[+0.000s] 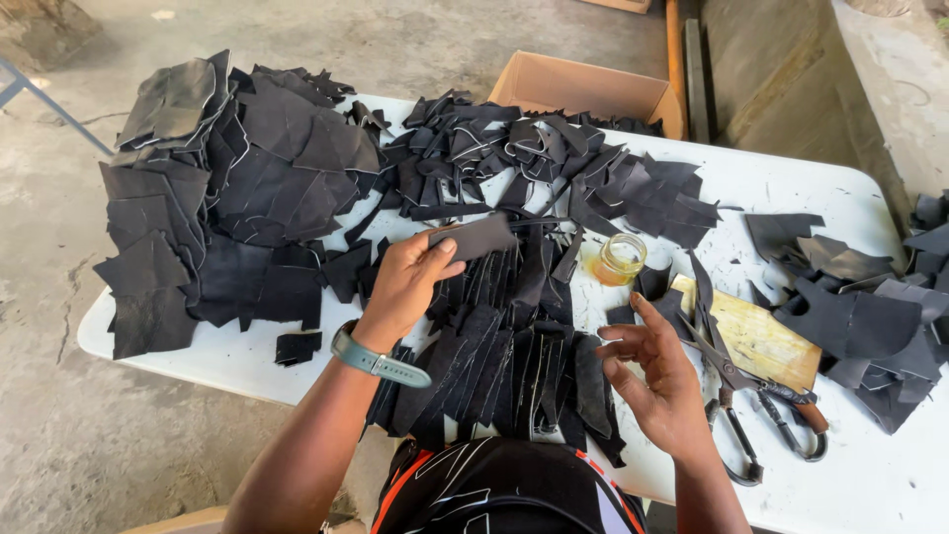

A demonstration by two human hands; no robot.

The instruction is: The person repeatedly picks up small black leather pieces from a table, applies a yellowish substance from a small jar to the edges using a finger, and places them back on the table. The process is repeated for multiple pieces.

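**Left hand holds a black strip over the cut rows**

Your left hand (pixel 407 282) pinches a flat, dark grey-black strip of leather-like material (pixel 474 237) between thumb and fingers, holding it above the middle of the white bench (pixel 870 485). A grey-green watch with a strap (pixel 376 361) sits on that wrist.

Your right hand (pixel 657 381) holds nothing: its fingers are loosely spread and half curled, palm turned inward, hovering just right of the near rows.

Directly beneath the held strip lie overlapping rows of narrow black cut strips (pixel 504 366), running from the middle of the bench to its near edge, close to your body.

Just right of those rows, past the strip's far end, stands a small glass jar of amber liquid (pixel 620 259). Beside your right hand, a yellowish wooden board (pixel 761 341) lies on the bench, with large metal scissors (pixel 751 396) resting across its near edge, handles towards you.

At the far left is a big heap of large black sheets (pixel 227 188), hanging over the bench edge. At the far middle is a tangle of smaller black offcuts (pixel 534 163). More dark grey pieces (pixel 860 316) lie at the right. An open brown cardboard box (pixel 583 89) sits beyond the far edge.
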